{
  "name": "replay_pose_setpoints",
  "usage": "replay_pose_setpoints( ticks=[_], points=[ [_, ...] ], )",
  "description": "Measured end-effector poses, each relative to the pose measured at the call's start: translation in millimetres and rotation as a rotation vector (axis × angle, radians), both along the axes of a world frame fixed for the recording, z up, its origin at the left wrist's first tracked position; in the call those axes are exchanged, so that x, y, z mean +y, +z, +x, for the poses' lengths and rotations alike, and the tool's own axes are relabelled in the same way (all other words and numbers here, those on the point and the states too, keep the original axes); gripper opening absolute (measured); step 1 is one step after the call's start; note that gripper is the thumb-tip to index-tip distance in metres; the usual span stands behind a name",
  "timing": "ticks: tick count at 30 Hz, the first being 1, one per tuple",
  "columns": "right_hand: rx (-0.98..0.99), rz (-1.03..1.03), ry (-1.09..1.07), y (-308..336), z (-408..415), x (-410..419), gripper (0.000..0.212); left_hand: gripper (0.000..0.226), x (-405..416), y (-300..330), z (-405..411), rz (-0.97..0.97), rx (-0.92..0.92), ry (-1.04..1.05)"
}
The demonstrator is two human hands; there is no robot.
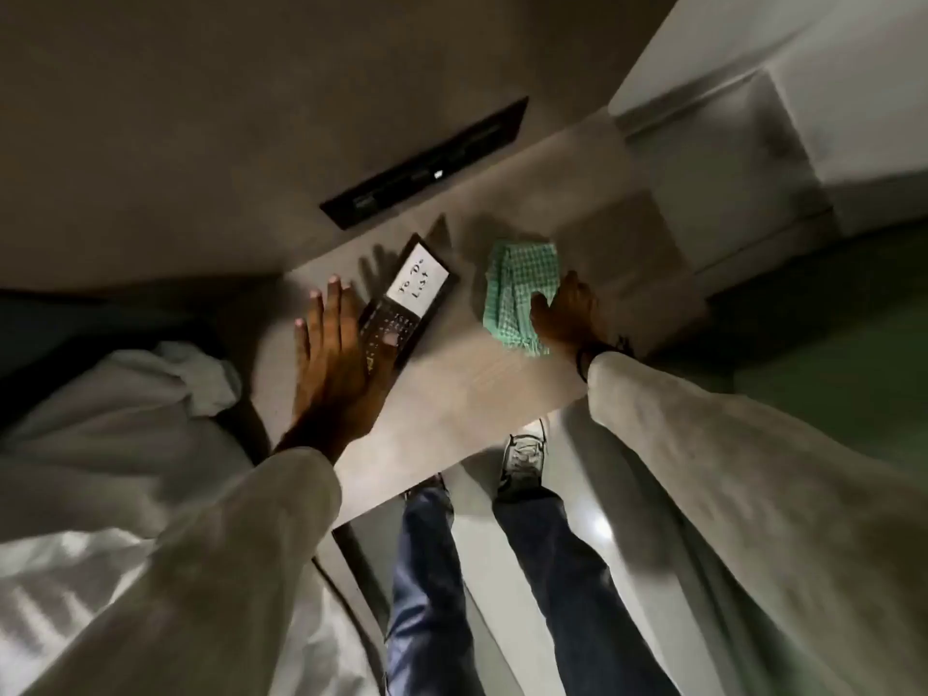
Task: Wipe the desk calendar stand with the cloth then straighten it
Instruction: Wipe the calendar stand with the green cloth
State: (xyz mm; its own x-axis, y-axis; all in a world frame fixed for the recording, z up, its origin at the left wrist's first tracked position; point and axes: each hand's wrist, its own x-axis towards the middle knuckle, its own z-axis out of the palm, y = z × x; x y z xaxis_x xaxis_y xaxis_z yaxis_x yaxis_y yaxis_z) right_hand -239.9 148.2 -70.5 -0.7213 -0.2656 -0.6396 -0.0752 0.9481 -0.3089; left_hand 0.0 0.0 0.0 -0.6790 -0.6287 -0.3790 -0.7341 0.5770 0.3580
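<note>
Steadying the calendar stand (pixel 409 298) at frame centre, the left hand (pixel 334 354) lies flat with fingers spread, thumb on its face. Just right, the right hand (pixel 565 316) grips the green cloth (pixel 519 286) on the bench (pixel 477 389), seemingly poised to wipe.

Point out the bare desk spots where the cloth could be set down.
Bare patches on the desk: the near strip in front of the calendar stand and the far right corner beyond the cloth. Crowded: the middle, where the left hand touches the stand and the right hand grips the cloth.
</note>
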Motion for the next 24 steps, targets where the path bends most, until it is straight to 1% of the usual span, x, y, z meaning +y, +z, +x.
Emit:
replay_pose_setpoints(
  ticks=[2,5,6,7,9,10,11,13,15,18,20,22,24],
  points=[
    [0.059,0.014,-0.062,-14.8,0.9,-2.0,0.064,0.084,1.7,-15.6,-0.4,0.014,-0.015,0.032],
    [0.104,-0.007,-0.091,-26.1,2.0,-0.4,0.05,0.085,7.2,-30.8,6.5,-0.063,-0.031,0.019],
    [0.057,-0.06,-0.117,-23.2,1.2,-0.5,0.044,0.086,7.7,-29.3,9.1,-0.083,-0.035,0.009],
    [-0.04,-0.14,-0.174,-21.2,-1.7,-0.4,0.034,0.087,7.7,-28.9,11.7,-0.084,-0.031,0.005],
    [-0.294,-0.287,-0.353,-15.9,-9.0,-2.0,0.011,0.09,13.4,-31.9,11.5,-0.101,0.025,-0.013],
    [-0.36,-0.342,-0.434,-15.2,-10.2,-1.1,0.009,0.092,16.1,-33.3,10.4,-0.098,0.031,-0.005],
    [-0.397,-0.365,-0.503,-13.4,-5.5,-3.1,0.012,0.096,13.1,-35.4,13.4,-0.077,0.051,-0.012],
    [-0.386,-0.377,-0.609,-8.2,5.4,2.0,0.008,0.104,5.9,-35.7,19.0,-0.024,0.08,-0.029],
    [-0.442,-0.417,-0.793,-21.2,54.5,3.5,0.026,0.114,-24.7,-44.0,41.3,-0.007,0.024,-0.197],
    [-0.36,-0.386,-0.725,-9.9,98.8,2.9,0.033,0.129,-40.4,-51.5,49.3,0.039,-0.021,-0.321],
    [-0.281,-0.409,-0.663,1.0,115.5,-9.4,0.033,0.137,-37.5,-54.9,42.2,0.053,0.008,-0.348],
    [-0.204,-0.438,-0.582,7.5,131.1,-31.0,0.028,0.141,-43.4,-53.8,34.6,0.048,0.052,-0.346],
    [-0.126,-0.453,-0.501,12.2,138.9,-55.6,0.017,0.143,-44.5,-51.9,30.0,0.007,0.066,-0.38]
  ],
)
